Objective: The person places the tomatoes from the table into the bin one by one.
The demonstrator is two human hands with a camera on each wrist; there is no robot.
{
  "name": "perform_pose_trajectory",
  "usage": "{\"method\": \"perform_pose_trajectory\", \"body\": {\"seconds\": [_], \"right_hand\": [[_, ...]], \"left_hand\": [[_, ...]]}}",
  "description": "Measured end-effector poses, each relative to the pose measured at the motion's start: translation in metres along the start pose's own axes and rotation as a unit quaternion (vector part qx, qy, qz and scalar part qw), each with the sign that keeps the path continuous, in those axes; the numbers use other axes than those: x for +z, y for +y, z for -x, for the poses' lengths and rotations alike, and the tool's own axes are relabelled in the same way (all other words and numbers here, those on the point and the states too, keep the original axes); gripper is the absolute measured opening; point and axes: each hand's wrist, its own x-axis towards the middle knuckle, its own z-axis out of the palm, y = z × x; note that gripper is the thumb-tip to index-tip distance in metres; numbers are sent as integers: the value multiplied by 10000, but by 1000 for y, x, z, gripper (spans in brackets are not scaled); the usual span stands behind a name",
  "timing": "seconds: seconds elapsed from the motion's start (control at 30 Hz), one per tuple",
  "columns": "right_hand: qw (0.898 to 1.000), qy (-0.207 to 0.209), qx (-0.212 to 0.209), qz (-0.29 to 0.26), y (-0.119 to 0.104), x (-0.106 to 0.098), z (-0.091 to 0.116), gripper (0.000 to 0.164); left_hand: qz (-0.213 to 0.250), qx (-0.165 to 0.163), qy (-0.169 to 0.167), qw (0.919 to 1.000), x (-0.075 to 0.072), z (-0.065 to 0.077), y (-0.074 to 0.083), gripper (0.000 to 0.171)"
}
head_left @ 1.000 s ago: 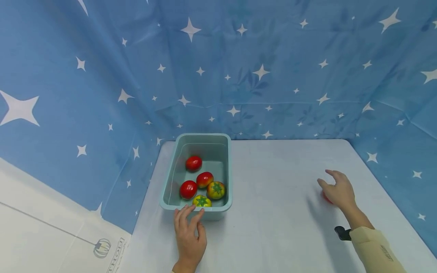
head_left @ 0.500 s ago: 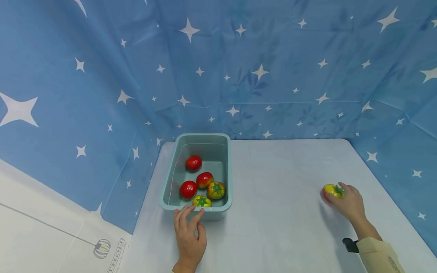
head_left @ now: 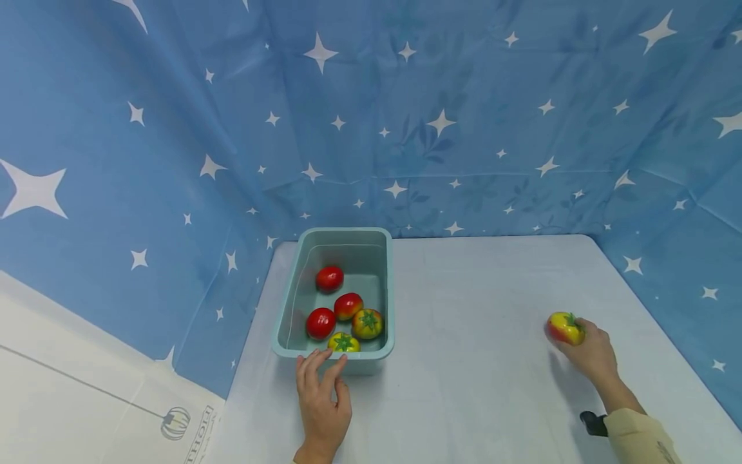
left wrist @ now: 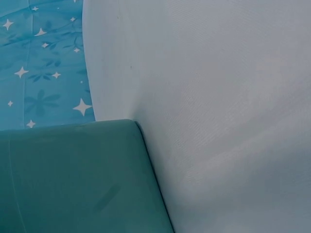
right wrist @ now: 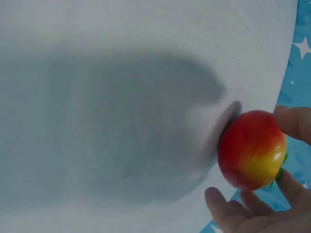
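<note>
At the right of the table, my right hand (head_left: 594, 354) holds a red-and-yellow tomato (head_left: 564, 328) with a green leafy top turned toward the palm. In the right wrist view, the thumb lies at one side of the tomato (right wrist: 251, 150) and fingertips at the other, close over the table. My left hand (head_left: 324, 405) rests its fingertips at the near rim of a pale green bin (head_left: 391, 290), fingers loosely spread. Inside the bin lie several glossy fruits, among them a red tomato (head_left: 321, 323) and a yellow one (head_left: 343, 343) with a green top.
A white-covered table (head_left: 464, 309) lies under everything. Behind and beside it hangs a blue star-patterned cloth (head_left: 440, 161). In the left wrist view, the bin's outer wall (left wrist: 82, 179) fills the lower left; the left hand is out of that view.
My right hand first hovered over the tomato, then drew back to its near right side and took hold of it. The tomato has turned, showing more red. The left hand stayed still.
</note>
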Motion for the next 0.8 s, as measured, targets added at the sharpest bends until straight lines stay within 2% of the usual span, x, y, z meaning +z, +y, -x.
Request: {"method": "perform_pose_trajectory", "body": {"seconds": [0.23, 0.4, 0.6, 0.8], "right_hand": [[9996, 11, 147, -259, -4, 9, -9, 79], [9996, -35, -20, -285, -13, 18, -13, 80], [9985, -198, -270, -444, -34, 28, -14, 85], [9952, -268, -702, -633, -68, 38, -12, 84]], "left_hand": [[64, -27, -87, 9999, -2, -1, 0, 40], [16, 6, -63, 10000, -4, -2, 1, 40], [11, 21, -65, 10000, -5, -3, 1, 41], [22, 32, -162, 9999, -5, -2, 1, 40]]}}
